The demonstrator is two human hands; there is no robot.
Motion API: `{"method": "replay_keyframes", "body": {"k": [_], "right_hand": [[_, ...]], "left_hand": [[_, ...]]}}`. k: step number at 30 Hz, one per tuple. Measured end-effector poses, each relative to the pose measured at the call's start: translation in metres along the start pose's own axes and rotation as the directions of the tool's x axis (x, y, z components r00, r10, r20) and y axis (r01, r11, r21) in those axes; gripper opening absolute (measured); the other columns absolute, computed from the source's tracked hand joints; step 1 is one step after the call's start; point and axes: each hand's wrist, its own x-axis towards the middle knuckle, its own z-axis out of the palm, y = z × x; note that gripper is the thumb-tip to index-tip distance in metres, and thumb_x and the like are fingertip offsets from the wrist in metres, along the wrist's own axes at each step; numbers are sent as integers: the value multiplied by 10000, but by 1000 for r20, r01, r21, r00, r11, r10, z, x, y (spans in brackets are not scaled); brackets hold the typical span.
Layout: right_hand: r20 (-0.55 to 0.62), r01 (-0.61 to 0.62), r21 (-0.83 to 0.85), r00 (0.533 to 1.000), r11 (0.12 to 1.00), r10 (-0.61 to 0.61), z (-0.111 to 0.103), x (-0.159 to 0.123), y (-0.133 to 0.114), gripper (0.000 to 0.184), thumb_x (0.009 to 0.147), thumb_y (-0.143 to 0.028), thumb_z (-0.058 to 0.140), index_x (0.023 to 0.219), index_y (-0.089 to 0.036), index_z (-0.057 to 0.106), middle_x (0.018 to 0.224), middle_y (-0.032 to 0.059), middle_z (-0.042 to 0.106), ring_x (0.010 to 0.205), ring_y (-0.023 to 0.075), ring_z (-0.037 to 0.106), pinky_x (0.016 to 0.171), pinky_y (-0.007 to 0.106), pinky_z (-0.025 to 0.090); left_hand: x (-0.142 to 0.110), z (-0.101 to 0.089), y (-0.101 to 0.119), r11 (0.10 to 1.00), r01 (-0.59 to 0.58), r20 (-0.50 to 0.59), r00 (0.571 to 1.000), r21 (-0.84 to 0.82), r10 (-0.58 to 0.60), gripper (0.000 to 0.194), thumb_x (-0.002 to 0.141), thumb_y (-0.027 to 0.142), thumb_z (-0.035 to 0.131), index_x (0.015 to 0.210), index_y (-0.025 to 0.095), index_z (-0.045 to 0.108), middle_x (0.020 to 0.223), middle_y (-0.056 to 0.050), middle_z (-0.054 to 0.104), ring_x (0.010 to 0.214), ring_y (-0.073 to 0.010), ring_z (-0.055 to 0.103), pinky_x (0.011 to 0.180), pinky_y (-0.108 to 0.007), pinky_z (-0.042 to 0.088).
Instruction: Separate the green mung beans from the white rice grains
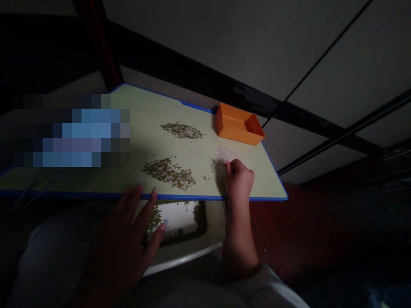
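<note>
My right hand (239,175) is closed, fingertips pinched together just above the board, at the near side of a patch of pale, rice-like grains (227,152). What it pinches, if anything, is too small to see. My left hand (133,231) is open, fingers spread, its fingertips by the board's near edge. Just beyond it lies a heap of small green beans mixed with pale grains (170,172). A second mixed heap (182,130) is farther back. Below the edge, a white tray (180,256) holds green beans (201,217) around its inner sides.
An orange open box (240,139) stands at the board's back right. The pale board (144,102) has a blue rim. A blurred-out blue object (83,137) lies on the left. Behind are pale panels (257,51) with dark strips; reddish floor (272,231) shows at right.
</note>
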Motion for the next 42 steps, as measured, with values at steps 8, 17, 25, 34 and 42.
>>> {"method": "replay_keyframes", "body": {"k": [8,17,25,34,42], "right_hand": [[-20,25,13,999,1000,-25,2,0,2,334,908,-423,480,698,-186,586,643,6,659,574,114,497,691,266,243],[8,56,42,998,998,-57,0,-2,0,351,911,-427,468,686,-181,578,633,5,649,566,109,487,682,258,248],[-21,99,56,995,994,-98,1,-3,1,351,903,-427,480,673,-184,584,616,-2,632,553,107,465,691,268,249],[-40,144,131,989,981,-140,4,-4,2,370,913,-433,456,671,-183,583,597,-13,610,552,103,464,693,258,260],[17,170,102,985,980,-172,4,-4,2,314,896,-412,511,698,-189,611,631,-12,646,580,109,495,714,264,245]], "left_hand": [[1,-3,1,999,14,4,1000,-32,-14,637,836,411,423,1418,227,238,1504,-159,304,1429,-333,208,1074,-569,339],[-1,-2,1,999,37,26,999,-38,-37,650,829,425,421,1421,231,236,1526,-141,272,1433,-336,197,1089,-562,323],[1,-2,0,1000,11,6,1000,-12,-11,636,831,402,423,1412,197,264,1491,-178,316,1432,-331,201,1088,-557,324],[1,-1,0,1000,-11,-8,1000,2,11,634,831,412,412,1405,177,283,1469,-202,342,1420,-344,230,1061,-565,361],[-1,0,-3,998,-1,-24,1000,-62,-1,655,823,417,433,1424,245,237,1538,-131,263,1425,-333,225,1086,-578,341]]}}
